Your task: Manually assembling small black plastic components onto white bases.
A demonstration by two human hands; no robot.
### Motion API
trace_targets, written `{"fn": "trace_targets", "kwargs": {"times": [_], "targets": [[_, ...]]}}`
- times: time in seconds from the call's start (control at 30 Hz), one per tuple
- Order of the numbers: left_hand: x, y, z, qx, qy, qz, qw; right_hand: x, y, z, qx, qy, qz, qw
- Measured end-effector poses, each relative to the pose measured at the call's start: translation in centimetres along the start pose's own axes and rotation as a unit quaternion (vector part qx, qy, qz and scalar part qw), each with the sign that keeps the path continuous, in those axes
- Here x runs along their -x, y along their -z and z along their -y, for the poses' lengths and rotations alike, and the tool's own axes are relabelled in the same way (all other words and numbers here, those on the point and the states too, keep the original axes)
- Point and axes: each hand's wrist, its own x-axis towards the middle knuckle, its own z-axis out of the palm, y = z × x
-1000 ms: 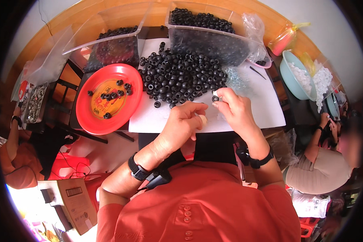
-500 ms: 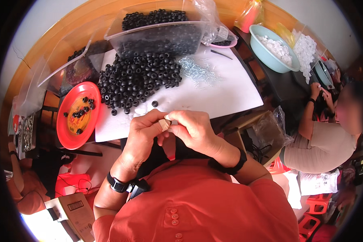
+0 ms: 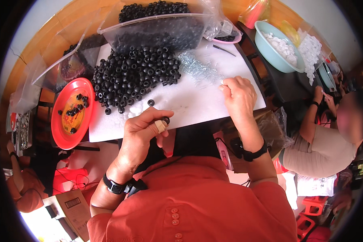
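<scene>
My left hand is closed above the near edge of a white board. Its thumb, wrapped in beige tape, and forefinger pinch a small black ring-shaped part. Farther right, my right hand reaches over the board with fingers curled together. Its fingertips are at the near right edge of a scatter of small clear, thin pieces; whatever lies between them is too small to make out. A big heap of round black parts with holes covers the board's left side. One loose black part lies nearer me.
Left of the board sits a red plate with several black parts. Behind the heap stands a clear plastic bin of black parts. A dark pointed tool lies toward the back right. A light-blue basin holds white pieces; a person sits at right.
My right hand has left my left hand and moved right and forward to the clear pieces. The left hand stays near its place; the black part in it now shows.
</scene>
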Motion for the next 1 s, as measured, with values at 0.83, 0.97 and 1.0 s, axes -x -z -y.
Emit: {"fn": "trace_targets", "kwargs": {"times": [0.83,0.97,1.0], "targets": [[1.0,0.6,0.0,0.2,0.022,-0.014,0.979,-0.2,1.1,12.2,-0.527,0.057,0.115,0.84],[1.5,1.2,0.3,0.211,0.04,-0.03,0.976,-0.3,0.8,12.9,-0.447,0.176,0.042,0.876],[1.8,1.5,0.2,0.212,0.038,-0.033,0.976,0.0,0.9,13.1,-0.413,0.212,0.025,0.886]]}}
